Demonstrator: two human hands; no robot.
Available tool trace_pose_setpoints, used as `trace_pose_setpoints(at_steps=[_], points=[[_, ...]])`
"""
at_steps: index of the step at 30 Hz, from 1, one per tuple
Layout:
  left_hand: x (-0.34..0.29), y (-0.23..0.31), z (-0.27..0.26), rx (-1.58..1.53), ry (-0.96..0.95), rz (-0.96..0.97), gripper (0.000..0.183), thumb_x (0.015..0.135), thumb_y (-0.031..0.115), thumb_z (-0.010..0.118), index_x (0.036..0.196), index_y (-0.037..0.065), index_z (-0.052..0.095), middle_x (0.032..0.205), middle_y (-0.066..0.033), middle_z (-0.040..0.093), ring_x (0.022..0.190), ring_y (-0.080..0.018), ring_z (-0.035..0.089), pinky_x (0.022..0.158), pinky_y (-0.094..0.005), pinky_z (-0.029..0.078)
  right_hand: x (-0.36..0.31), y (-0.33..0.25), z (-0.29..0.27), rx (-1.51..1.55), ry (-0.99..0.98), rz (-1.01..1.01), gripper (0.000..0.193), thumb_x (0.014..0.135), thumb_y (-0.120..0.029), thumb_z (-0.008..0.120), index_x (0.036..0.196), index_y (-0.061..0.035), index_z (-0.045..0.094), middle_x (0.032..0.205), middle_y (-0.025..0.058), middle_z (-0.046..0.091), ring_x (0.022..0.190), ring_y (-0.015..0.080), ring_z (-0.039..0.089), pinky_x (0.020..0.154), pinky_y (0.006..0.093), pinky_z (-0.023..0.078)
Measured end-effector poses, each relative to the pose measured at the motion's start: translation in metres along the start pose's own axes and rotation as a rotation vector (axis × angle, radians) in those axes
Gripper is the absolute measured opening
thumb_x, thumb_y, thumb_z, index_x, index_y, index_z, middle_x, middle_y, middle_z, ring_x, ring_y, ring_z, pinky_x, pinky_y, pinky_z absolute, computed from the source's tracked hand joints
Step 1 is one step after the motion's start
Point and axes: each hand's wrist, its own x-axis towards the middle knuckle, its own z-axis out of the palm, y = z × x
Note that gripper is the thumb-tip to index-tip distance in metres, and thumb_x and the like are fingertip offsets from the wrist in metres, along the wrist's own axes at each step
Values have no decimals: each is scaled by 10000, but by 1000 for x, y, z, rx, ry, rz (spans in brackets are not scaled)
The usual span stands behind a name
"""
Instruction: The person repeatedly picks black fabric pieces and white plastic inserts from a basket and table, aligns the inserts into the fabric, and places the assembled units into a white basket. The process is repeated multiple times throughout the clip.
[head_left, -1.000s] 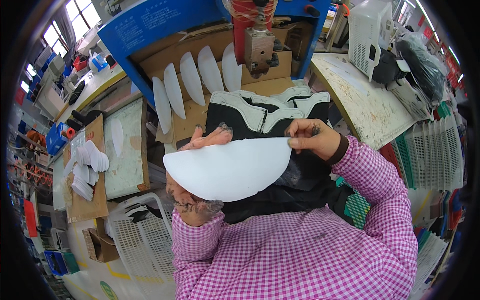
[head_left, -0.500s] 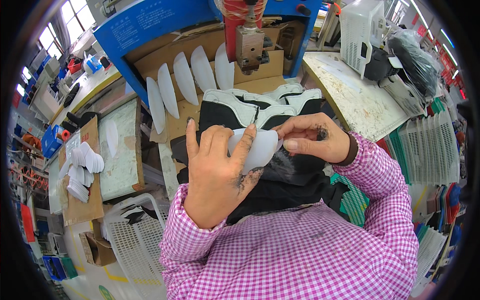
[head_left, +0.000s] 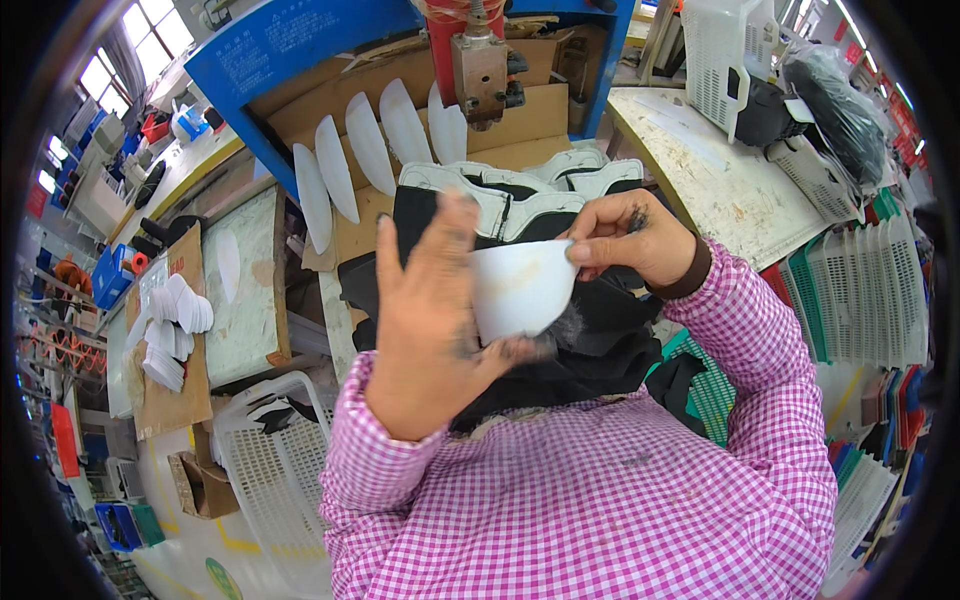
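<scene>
machine point(head_left: 283, 52) behind sheet point(head_left: 527, 287), basket point(head_left: 262, 475) left, table point(head_left: 765, 205) right

White sheet point(head_left: 522, 285) (faintly yellowed), pink-and-white checked sleeves point(head_left: 765, 320); blue machine frame point(head_left: 300, 55) at eleven o'clock, green basket point(head_left: 714, 398) at four.

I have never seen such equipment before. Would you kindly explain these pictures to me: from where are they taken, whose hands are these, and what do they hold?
There is no robot here. The pictures come from a wide camera on a person's head, looking down, so straight edges look bent. The right hand pinches a smooth white piece by its upper corner. The left hand is blurred, fingers spread, in front of that piece; I cannot tell whether it touches it. Beyond the hands lie black and white pieces. Farther back is a blue machine with a metal block and a row of white curved pieces.
</scene>
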Motion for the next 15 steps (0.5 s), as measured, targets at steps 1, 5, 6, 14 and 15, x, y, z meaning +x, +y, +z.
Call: trace_pose_setpoints(at_steps=[1, 5, 6, 14, 15], points=[[-5, -6, -2, -213, 154, -13, 769, 733, 465, 692, 1301, 3, 459, 1282, -195, 483, 1232, -309, 433, 1067, -543, 202, -1, 4, -5, 68, -40, -14, 121, 826, -118, 673, 871, -9, 647, 804, 54, 661, 707, 104, 622, 670, 219, 511], [-49, -28, -3, -713, 408, -277, 449, 922, 311, 528, 1232, -13, 504, 1140, -209, 594, 1048, -295, 592, 929, -429, 452, -1, 28, -31, 193, 174, -100, 140, 837, -145, 669, 892, -24, 625, 852, 66, 655, 791, 146, 643, 755, 271, 528], [-62, -32, 2, -780, 285, -415, 383, 933, 254, 515, 1198, -22, 527, 1097, -209, 612, 995, -290, 617, 877, -403, 494, -2, 35, -36, 221, 158, -128, 134, 836, -138, 668, 888, -23, 622, 872, 71, 654, 810, 148, 641, 767, 274, 527], [-109, -17, 87, -1822, 184, -1180, 211, 932, 62, 477, 1085, -51, 569, 1054, -218, 620, 952, -302, 633, 832, -400, 543, 1, 94, -29, 619, 60, -244, 95, 833, -94, 666, 861, -26, 606, 1002, 99, 640, 912, 164, 603, 858, 311, 480], [-107, -14, 91, -1876, 239, -1183, 206, 934, 57, 474, 1087, -46, 564, 1058, -213, 617, 956, -300, 630, 837, -401, 541, 3, 99, -26, 619, 37, -270, 94, 828, -85, 670, 864, -26, 606, 1036, 109, 633, 894, 150, 585, 827, 280, 461]])
